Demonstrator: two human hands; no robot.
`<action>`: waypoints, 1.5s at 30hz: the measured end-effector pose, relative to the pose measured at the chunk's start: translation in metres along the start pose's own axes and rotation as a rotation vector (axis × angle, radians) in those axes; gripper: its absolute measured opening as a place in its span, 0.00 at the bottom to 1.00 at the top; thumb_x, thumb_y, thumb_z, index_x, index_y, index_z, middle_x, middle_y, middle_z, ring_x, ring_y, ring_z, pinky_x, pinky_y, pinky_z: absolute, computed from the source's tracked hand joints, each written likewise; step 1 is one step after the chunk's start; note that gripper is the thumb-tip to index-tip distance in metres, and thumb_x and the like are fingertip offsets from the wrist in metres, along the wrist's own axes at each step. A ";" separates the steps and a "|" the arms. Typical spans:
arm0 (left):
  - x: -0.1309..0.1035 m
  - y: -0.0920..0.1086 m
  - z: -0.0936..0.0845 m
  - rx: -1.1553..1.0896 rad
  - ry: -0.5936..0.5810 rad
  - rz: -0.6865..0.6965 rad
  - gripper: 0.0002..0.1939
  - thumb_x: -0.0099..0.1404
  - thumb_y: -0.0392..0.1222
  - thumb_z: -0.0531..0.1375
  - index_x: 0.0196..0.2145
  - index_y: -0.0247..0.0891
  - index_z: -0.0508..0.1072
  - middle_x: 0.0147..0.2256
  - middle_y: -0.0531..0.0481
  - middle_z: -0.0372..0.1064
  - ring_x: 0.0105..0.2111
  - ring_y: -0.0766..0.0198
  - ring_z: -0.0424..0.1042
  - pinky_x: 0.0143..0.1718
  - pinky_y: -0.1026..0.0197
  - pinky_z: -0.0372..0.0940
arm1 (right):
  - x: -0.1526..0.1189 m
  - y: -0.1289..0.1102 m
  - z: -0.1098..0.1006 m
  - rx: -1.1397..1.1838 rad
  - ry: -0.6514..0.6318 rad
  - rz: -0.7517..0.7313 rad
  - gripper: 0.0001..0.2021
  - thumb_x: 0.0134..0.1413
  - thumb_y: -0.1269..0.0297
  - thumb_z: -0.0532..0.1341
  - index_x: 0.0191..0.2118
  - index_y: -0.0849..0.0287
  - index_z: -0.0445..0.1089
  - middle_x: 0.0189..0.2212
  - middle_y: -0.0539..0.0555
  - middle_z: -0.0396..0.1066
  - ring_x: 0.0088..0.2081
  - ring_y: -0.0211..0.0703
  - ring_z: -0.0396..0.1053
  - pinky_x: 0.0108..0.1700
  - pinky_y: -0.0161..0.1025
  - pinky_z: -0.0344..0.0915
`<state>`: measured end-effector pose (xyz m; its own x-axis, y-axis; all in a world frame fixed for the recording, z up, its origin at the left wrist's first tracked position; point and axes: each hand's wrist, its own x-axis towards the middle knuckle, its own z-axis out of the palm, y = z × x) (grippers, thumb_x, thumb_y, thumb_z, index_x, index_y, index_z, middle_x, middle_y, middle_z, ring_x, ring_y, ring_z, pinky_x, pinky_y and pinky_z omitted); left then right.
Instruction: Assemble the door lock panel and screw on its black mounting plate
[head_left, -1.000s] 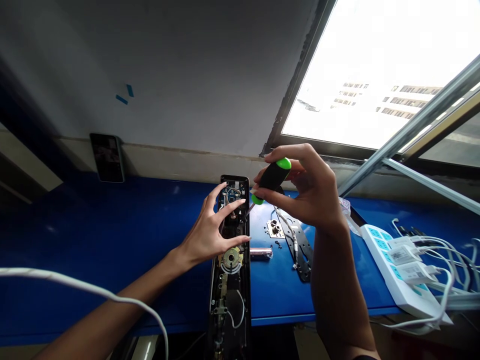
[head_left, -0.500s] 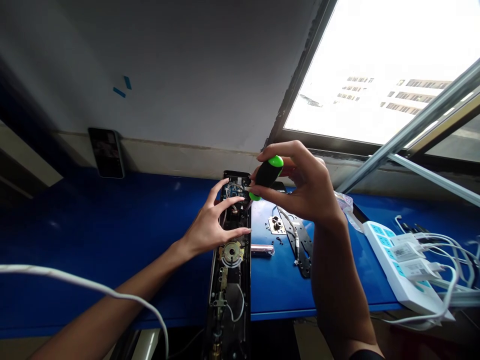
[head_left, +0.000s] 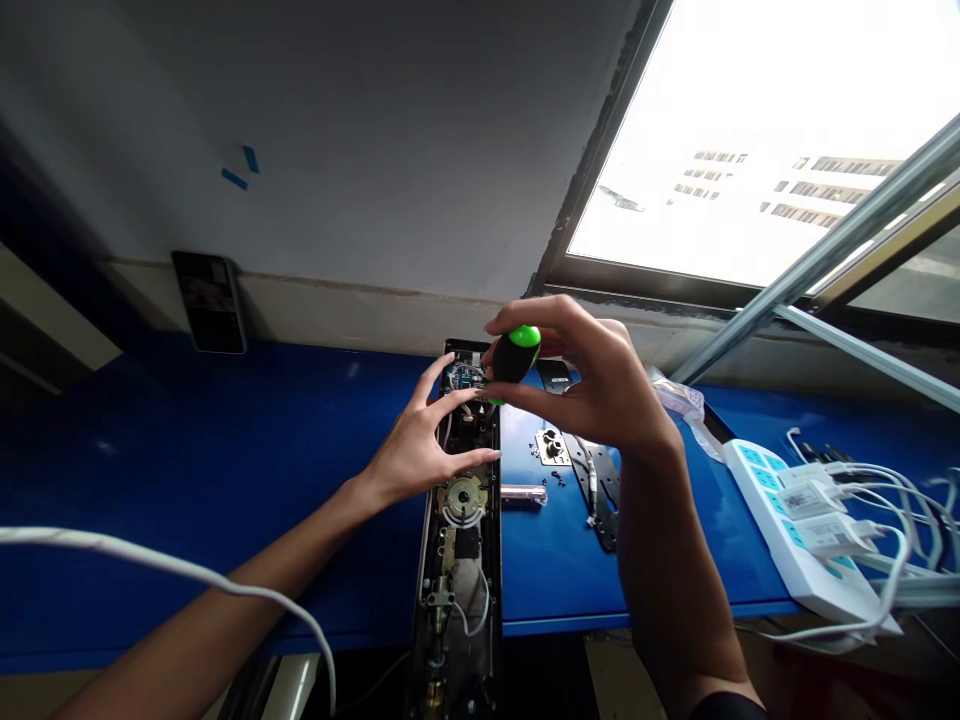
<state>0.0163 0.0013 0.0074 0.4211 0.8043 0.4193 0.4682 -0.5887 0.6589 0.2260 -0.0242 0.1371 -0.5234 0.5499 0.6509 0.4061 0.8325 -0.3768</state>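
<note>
A long black door-lock housing (head_left: 469, 575) lies open, running from the bench over its near edge. Inside it show a small blue circuit board (head_left: 465, 378), thin wires, a round metal disc (head_left: 463, 499) and brass parts lower down. My left hand (head_left: 420, 440) rests across the upper part of the housing, fingers spread around the board and thumb at the right edge. My right hand (head_left: 592, 380) pinches a stubby black and green screwdriver (head_left: 516, 355) over the board's right side. Its tip is hidden behind the handle and fingers.
Right of the housing lie a square metal plate (head_left: 553, 447), loose screws (head_left: 556, 479), a wrapped cylinder (head_left: 523, 496) and a black perforated plate (head_left: 606, 520). Further right is a white power strip (head_left: 795, 560) with chargers. A phone (head_left: 210, 302) leans on the wall; a white cable (head_left: 150, 550) crosses my left forearm.
My right hand has moved left with the screwdriver, which now stands closer over the circuit board. My left hand has stayed nearly in place on the housing.
</note>
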 end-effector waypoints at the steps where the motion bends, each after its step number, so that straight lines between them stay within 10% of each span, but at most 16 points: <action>1: 0.000 0.000 0.000 0.000 -0.004 -0.011 0.38 0.58 0.64 0.72 0.62 0.48 0.74 0.77 0.49 0.35 0.74 0.37 0.50 0.73 0.38 0.56 | 0.000 0.000 0.001 -0.004 -0.019 -0.018 0.19 0.63 0.66 0.69 0.57 0.53 0.71 0.50 0.51 0.78 0.47 0.41 0.80 0.49 0.39 0.81; 10: 0.001 -0.003 0.002 0.024 0.017 -0.048 0.40 0.58 0.66 0.72 0.64 0.49 0.72 0.77 0.48 0.38 0.74 0.33 0.50 0.71 0.34 0.58 | 0.003 -0.009 -0.002 0.009 -0.079 -0.043 0.23 0.71 0.69 0.59 0.68 0.48 0.67 0.64 0.50 0.73 0.63 0.48 0.74 0.58 0.46 0.78; 17: 0.001 -0.005 0.003 0.011 0.034 -0.029 0.37 0.58 0.64 0.72 0.61 0.49 0.75 0.77 0.48 0.40 0.74 0.35 0.50 0.72 0.35 0.56 | 0.006 0.004 0.002 -0.040 0.105 -0.133 0.15 0.62 0.61 0.70 0.54 0.52 0.79 0.43 0.54 0.79 0.42 0.43 0.77 0.43 0.44 0.80; 22: 0.002 -0.002 0.002 -0.030 0.024 -0.041 0.33 0.59 0.61 0.73 0.58 0.48 0.76 0.77 0.48 0.40 0.74 0.38 0.51 0.72 0.37 0.58 | 0.005 0.004 0.001 0.060 0.049 -0.057 0.20 0.72 0.70 0.56 0.63 0.48 0.72 0.57 0.53 0.77 0.57 0.47 0.77 0.58 0.52 0.77; 28: 0.003 -0.006 0.004 -0.044 0.035 -0.049 0.32 0.59 0.61 0.73 0.58 0.49 0.77 0.76 0.48 0.42 0.74 0.41 0.51 0.73 0.39 0.56 | 0.006 0.009 0.000 0.041 0.175 -0.104 0.12 0.60 0.64 0.71 0.50 0.49 0.82 0.42 0.52 0.80 0.42 0.42 0.78 0.44 0.43 0.80; 33: 0.003 -0.007 0.004 -0.038 0.037 -0.049 0.31 0.59 0.60 0.73 0.57 0.48 0.77 0.76 0.47 0.44 0.74 0.41 0.52 0.72 0.38 0.56 | 0.004 0.008 -0.002 0.107 0.062 -0.017 0.20 0.70 0.71 0.59 0.62 0.48 0.74 0.57 0.52 0.78 0.58 0.46 0.76 0.59 0.51 0.77; 39: 0.002 -0.005 0.005 -0.047 0.040 -0.054 0.30 0.60 0.59 0.72 0.57 0.49 0.77 0.76 0.47 0.44 0.74 0.42 0.52 0.72 0.37 0.56 | 0.005 0.012 0.001 -0.029 0.212 -0.083 0.12 0.58 0.61 0.73 0.49 0.48 0.82 0.41 0.52 0.80 0.40 0.41 0.78 0.41 0.43 0.80; 45: 0.002 -0.005 0.004 -0.048 0.040 -0.054 0.29 0.60 0.58 0.72 0.57 0.48 0.78 0.76 0.47 0.44 0.74 0.41 0.52 0.73 0.36 0.55 | 0.003 0.006 0.000 0.085 0.074 0.026 0.19 0.71 0.68 0.58 0.62 0.46 0.74 0.57 0.51 0.78 0.56 0.47 0.78 0.58 0.53 0.78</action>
<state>0.0179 0.0054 0.0028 0.3646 0.8380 0.4061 0.4514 -0.5404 0.7100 0.2272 -0.0173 0.1369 -0.4553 0.5675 0.6861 0.3521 0.8225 -0.4467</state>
